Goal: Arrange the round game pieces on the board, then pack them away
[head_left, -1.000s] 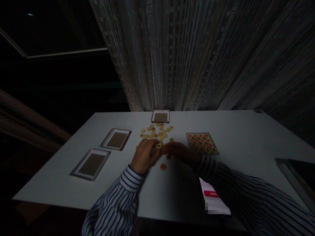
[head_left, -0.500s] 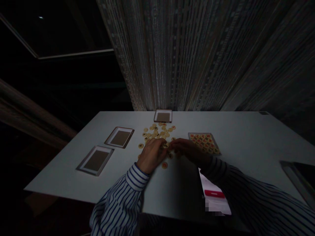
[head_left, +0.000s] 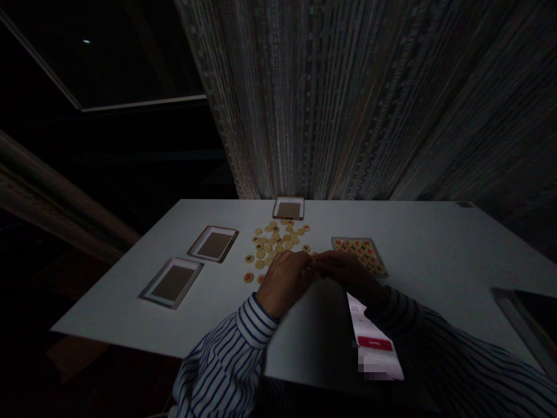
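Note:
Loose round xiangqi pieces (head_left: 279, 240), some with red or black characters, lie spread on the white table. Over their near right side my left hand (head_left: 285, 281) is closed, its fingertips pinching what looks like a xiangqi piece (head_left: 311, 264), mostly hidden. The fingers of my right hand (head_left: 348, 271) are bent together and meet the left fingertips; what they hold is hidden. Just beyond my right hand is a shallow clear-edged box (head_left: 383, 266) holding rows of pieces, several with red characters. A red-marked piece (head_left: 260, 279) shows beside my left hand.
Three shallow boxes with brown bottoms stand on the table (head_left: 435, 244): one at the back (head_left: 288, 208), two at left (head_left: 214, 244) (head_left: 172, 283). A lit phone (head_left: 375, 342) lies under my right forearm. A dark flat object (head_left: 533, 319) is at the right edge; a bead curtain (head_left: 304, 104) hangs behind.
Both hands have shifted slightly right and drawn together at the fingertips. The piece plainly seen in my left fingers is now mostly covered. Loose pieces left of my left hand have come into view.

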`<state>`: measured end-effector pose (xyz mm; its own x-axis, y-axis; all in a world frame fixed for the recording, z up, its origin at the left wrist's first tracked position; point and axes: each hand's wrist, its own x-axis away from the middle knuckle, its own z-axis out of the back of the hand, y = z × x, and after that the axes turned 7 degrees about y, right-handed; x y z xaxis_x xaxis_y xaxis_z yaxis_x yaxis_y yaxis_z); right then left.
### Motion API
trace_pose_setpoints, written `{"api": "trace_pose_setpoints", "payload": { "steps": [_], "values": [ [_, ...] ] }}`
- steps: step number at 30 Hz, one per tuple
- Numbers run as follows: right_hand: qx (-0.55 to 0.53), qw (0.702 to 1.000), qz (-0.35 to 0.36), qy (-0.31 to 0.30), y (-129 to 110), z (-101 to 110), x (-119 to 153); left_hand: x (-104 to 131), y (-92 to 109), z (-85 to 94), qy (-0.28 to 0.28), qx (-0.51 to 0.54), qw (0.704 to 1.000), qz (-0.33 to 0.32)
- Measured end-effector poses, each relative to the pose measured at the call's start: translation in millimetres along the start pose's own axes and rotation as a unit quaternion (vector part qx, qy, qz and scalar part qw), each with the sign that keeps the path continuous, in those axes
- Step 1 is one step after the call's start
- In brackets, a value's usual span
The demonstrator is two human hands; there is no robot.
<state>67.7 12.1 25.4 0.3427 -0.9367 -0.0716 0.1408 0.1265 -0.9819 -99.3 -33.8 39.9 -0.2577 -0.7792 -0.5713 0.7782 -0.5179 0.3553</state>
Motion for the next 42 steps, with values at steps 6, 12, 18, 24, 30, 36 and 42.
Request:
{"api": "trace_pose_setpoints", "payload": {
  "steps": [6,12,18,24,30,36,42],
  "values": [
    [0.083,0.995,0.051,0.003,-1.5,15.0,15.2,13.4,15.6,-16.0,0.061,0.098,0.992,0.06],
    [0.084,0.995,0.051,0.026,1.2,26.6,25.7,18.7,30.3,-29.3,0.056,0.265,0.922,0.277],
    [0.099,0.991,0.066,0.06,9.3,32.3,34.2,9.0,38.7,-40.6,0.033,0.392,0.851,0.349],
    [0.113,0.982,0.086,0.121,19.7,42.0,38.1,-3.7,42.6,-52.1,0.027,0.416,0.828,0.375],
    [0.101,0.968,0.13,0.187,21.0,50.1,40.7,-22.6,48.6,-61.9,0.032,0.465,0.799,0.38],
    [0.127,0.942,0.159,0.268,36.6,57.7,42.6,-24.3,50.9,-76.8,-0.014,0.582,0.726,0.366],
    [0.177,0.933,0.139,0.28,52.4,58.0,44.0,-16.2,43.0,-89.1,-0.015,0.619,0.664,0.419]
  ]
}}
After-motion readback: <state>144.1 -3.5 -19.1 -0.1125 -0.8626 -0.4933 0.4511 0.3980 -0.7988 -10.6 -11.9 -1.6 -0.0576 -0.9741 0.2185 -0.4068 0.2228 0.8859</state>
